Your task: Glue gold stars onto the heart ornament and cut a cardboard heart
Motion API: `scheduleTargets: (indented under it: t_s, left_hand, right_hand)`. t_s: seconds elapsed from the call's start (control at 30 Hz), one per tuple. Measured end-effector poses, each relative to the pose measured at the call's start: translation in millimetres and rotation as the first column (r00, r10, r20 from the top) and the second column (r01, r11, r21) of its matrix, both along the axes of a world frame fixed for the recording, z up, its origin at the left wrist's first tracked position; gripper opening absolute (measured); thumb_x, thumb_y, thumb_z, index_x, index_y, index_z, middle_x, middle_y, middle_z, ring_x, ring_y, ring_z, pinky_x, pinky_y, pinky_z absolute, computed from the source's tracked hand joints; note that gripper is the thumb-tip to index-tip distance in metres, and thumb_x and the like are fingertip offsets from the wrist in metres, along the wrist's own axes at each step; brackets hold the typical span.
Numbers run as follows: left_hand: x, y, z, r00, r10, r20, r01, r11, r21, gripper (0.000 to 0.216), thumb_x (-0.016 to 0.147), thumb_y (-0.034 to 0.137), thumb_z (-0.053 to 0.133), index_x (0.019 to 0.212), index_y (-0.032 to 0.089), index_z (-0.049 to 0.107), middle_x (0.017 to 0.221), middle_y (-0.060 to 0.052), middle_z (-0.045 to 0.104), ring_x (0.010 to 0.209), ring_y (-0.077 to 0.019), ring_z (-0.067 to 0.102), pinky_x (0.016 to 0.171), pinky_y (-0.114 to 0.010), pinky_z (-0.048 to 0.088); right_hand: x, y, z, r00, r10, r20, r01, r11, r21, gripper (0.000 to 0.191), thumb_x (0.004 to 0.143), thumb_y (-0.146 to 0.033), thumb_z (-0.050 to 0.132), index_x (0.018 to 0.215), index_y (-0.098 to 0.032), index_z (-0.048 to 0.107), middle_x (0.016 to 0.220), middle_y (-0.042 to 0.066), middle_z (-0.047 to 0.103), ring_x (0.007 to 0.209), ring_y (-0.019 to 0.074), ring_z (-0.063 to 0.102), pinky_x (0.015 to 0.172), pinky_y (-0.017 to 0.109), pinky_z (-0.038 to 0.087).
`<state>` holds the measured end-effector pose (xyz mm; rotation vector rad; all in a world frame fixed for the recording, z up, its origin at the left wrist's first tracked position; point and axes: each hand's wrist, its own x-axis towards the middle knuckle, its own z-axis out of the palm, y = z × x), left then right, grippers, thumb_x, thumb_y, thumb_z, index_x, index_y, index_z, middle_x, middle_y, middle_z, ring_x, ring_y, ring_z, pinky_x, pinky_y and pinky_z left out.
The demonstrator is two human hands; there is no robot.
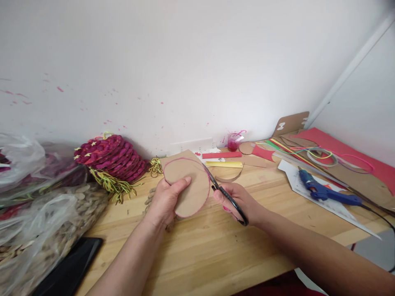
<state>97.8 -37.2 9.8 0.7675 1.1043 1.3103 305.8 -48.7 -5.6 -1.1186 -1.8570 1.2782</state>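
My left hand (168, 199) grips a piece of brown cardboard (194, 187) by its lower left side, thumb on top. A round outline in pink is drawn on the cardboard, and a corner of it sticks out beyond the line at the top left. In my right hand (239, 201) is a pair of black-handled scissors (212, 177), its blades at the upper right edge of the cardboard. A curved brown offcut (230, 179) lies on the table just beyond the scissors.
At left stand a stack of magenta decorated discs (119, 158) with yellow fringe and a plastic bag of brown flat pieces (68, 213). A black phone-like slab (69, 267) lies nearer. A blue glue gun (327, 193), a yellow strip (224, 164) and a cup of pink paint (233, 143) lie rightward.
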Motion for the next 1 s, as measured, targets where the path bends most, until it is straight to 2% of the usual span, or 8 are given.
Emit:
scheduleTargets:
  t_s: [0.23,0.43,0.53,0.6,0.7,0.83,1.0]
  left_hand:
    - [-2,3,1.2,1.000,-0.004,-0.018,0.004,1.000,-0.001,0.058,0.062,0.027,0.087,0.115,0.016,0.066,0.095,-0.006,0.077,0.072,-0.0177,0.072,0.064,-0.026,0.058]
    - [-5,4,5.2,1.000,-0.012,0.000,0.012,0.999,-0.031,0.051,0.061,0.031,0.088,0.106,0.014,0.070,0.095,-0.009,0.078,0.072,-0.0199,0.073,0.069,-0.029,0.060]
    - [-8,7,5.4,1.000,-0.012,0.014,0.012,1.000,-0.010,0.051,0.065,0.036,0.087,0.107,0.013,0.071,0.094,-0.010,0.078,0.074,-0.0215,0.074,0.070,-0.030,0.060]
    - [-9,9,4.0,1.000,-0.012,-0.010,0.012,1.000,0.008,0.052,0.065,0.038,0.086,0.109,0.014,0.071,0.094,-0.010,0.078,0.076,-0.0220,0.074,0.070,-0.031,0.060]
    - [-10,10,0.8,0.993,-0.090,-0.078,0.093,0.995,0.023,0.049,0.068,0.040,0.085,0.107,0.014,0.071,0.097,-0.011,0.077,0.078,-0.0232,0.074,0.071,-0.031,0.059]
    - [-10,9,-2.2,0.981,-0.167,-0.097,0.171,0.985,0.034,0.048,0.070,0.042,0.083,0.107,0.013,0.071,0.099,-0.012,0.077,0.080,-0.0240,0.073,0.072,-0.032,0.058]
    - [-10,9,-2.0,0.985,-0.150,-0.085,0.153,0.988,0.021,0.047,0.070,0.041,0.083,0.107,0.014,0.071,0.098,-0.010,0.077,0.078,-0.0224,0.073,0.069,-0.030,0.058]
  right_hand:
    - [-2,-1,1.7,0.999,-0.046,0.009,0.046,0.999,0.007,0.055,0.090,-0.068,0.050,0.064,-0.021,0.035,0.054,-0.005,0.032,0.049,0.0088,0.030,0.047,0.026,0.017]
    - [-3,-1,-0.2,0.998,-0.060,-0.005,0.060,0.997,0.037,0.052,0.088,-0.060,0.060,0.063,-0.020,0.039,0.055,-0.005,0.033,0.050,0.0083,0.031,0.046,0.024,0.021]
    - [-3,0,-3.1,0.998,-0.059,-0.012,0.059,0.998,-0.028,0.051,0.085,-0.060,0.064,0.064,-0.020,0.040,0.054,-0.006,0.035,0.047,0.0076,0.034,0.043,0.022,0.024]
    - [-2,0,-5.8,0.999,-0.052,-0.017,0.050,0.990,-0.129,0.052,0.086,-0.065,0.060,0.066,-0.021,0.040,0.053,-0.006,0.037,0.043,0.0081,0.038,0.040,0.022,0.027]
    - [-1,3,-9.3,0.999,-0.027,-0.022,0.022,0.978,-0.207,0.056,0.087,-0.072,0.052,0.067,-0.021,0.040,0.053,-0.005,0.042,0.041,0.0089,0.044,0.038,0.021,0.034]
    - [2,5,-9.4,1.000,-0.003,-0.007,0.002,0.981,-0.195,0.059,0.088,-0.074,0.047,0.066,-0.019,0.042,0.055,-0.003,0.047,0.042,0.0090,0.049,0.040,0.021,0.037]
    - [3,4,-6.0,1.000,0.017,0.004,-0.017,0.991,-0.133,0.059,0.091,-0.072,0.044,0.063,-0.020,0.037,0.050,-0.005,0.042,0.039,0.0069,0.041,0.039,0.021,0.029]
